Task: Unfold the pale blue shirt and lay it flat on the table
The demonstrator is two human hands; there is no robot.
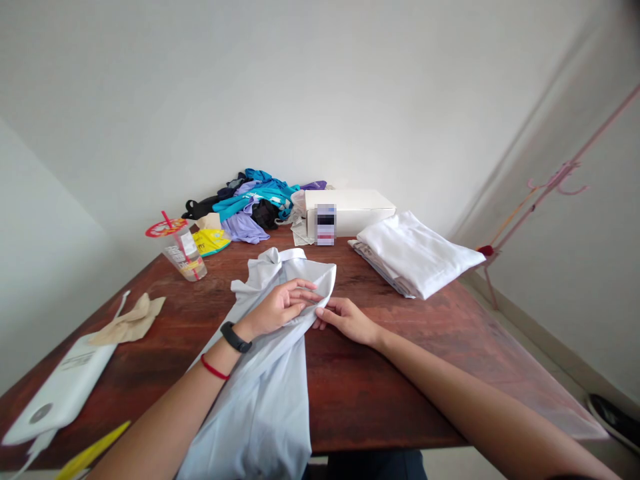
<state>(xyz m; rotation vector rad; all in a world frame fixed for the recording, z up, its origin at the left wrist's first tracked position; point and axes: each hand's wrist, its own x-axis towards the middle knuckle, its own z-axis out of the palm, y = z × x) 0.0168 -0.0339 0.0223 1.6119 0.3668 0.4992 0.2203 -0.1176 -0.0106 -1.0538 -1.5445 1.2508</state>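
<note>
A light blue-grey collared shirt [273, 393] lies lengthwise on the dark red-brown wooden table, its collar [293, 255] at the far end and its lower part toward me at the near edge. My left hand [283, 307], with a black band on its wrist, rests on the shirt with the fingers stretched out toward the raised right edge. From the right side, my right hand [347, 321] pinches that folded edge between thumb and fingers. Some of the right fingers are hidden under the cloth.
Folded white clothes [417, 250] lie at the right, near a white box [350, 203]. Behind stands a heap of clothes [265, 200]. A plastic cup with a straw [186, 252], brown paper [133, 321] and a white power strip-like device [63, 387] are left. A pink rack [555, 177] stands right.
</note>
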